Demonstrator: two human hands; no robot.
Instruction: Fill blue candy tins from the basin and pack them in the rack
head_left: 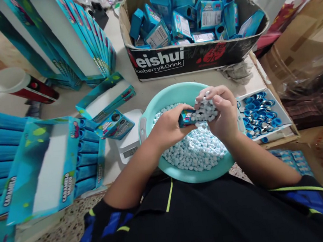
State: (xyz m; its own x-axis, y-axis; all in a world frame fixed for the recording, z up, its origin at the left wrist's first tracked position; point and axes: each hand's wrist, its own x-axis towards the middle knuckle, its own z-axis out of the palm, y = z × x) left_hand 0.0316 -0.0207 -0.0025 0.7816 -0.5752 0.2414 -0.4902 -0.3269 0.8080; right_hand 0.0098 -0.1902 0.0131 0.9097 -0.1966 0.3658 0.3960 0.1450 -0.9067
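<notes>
Over a mint-green basin (170, 171) full of small pale-blue candies (196, 152), my left hand (171, 126) is closed around a small blue candy box (188, 117), its end turned to the right. My right hand (224, 103) cups a heap of the same candies (206, 109) right against that end of the box. The candies partly cover the box's opening. Left of the basin, a filled-looking blue box (117, 125) with a round hole rests on a white scale (131, 144), whose display is partly readable.
A black carton (201, 57) of several blue boxes stands behind the basin. At right, a white tray (287, 123) holds blue-and-silver caps (257, 115). Blue display cartons (49, 162) and a red cup (38, 89) crowd the left side.
</notes>
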